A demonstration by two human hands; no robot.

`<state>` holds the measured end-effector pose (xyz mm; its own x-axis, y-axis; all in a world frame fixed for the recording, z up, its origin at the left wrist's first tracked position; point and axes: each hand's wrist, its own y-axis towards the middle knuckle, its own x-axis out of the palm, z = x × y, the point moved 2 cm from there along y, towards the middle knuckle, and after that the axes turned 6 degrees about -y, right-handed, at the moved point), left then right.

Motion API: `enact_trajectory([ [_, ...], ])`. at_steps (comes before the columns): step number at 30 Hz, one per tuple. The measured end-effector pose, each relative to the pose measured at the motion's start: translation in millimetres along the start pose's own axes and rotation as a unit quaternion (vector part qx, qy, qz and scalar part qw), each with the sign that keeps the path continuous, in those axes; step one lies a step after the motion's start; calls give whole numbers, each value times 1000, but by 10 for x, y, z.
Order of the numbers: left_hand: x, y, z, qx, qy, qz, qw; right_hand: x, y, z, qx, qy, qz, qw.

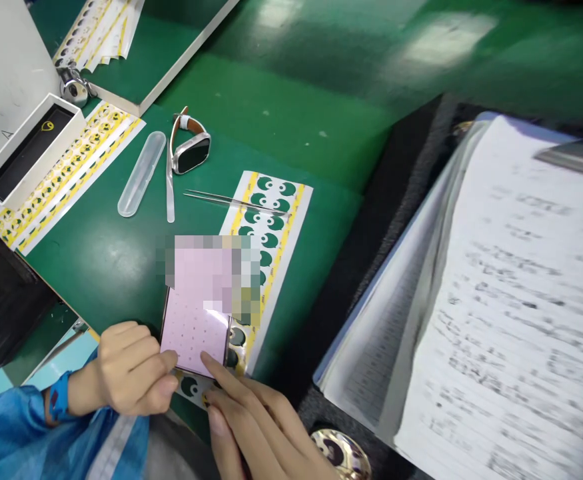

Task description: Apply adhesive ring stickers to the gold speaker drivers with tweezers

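Observation:
A phone with a pink lit screen (194, 327) lies on a green mat, its upper part blurred out. My left hand (128, 373) is curled at the phone's lower left corner, thumb against its edge. My right hand (251, 413) reaches in from below, its fingers stretched out with a fingertip on the screen's lower edge. Under the phone lies a sticker sheet (271, 220) with green round stickers and yellow stripes.
Tweezers (231, 200), a smartwatch (188, 150) and a clear plastic case (141, 173) lie further up the mat. A white open box (31, 153) sits on more sticker sheets (71, 167) at left. An open written notebook (511, 300) fills the right side.

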<state>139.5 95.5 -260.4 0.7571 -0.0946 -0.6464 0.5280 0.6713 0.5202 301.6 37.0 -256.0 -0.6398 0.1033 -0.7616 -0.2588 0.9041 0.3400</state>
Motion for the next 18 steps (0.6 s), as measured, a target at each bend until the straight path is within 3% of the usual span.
enact_trajectory([
  [8, -11, 15, 13, -2, 2, 2, 1000, 53, 33, -22, -24, -76, -28, 996],
  [18, -2, -14, -2, 3, 1, 11, 1000, 22, -45, -33, -16, 11, 5, 1000],
])
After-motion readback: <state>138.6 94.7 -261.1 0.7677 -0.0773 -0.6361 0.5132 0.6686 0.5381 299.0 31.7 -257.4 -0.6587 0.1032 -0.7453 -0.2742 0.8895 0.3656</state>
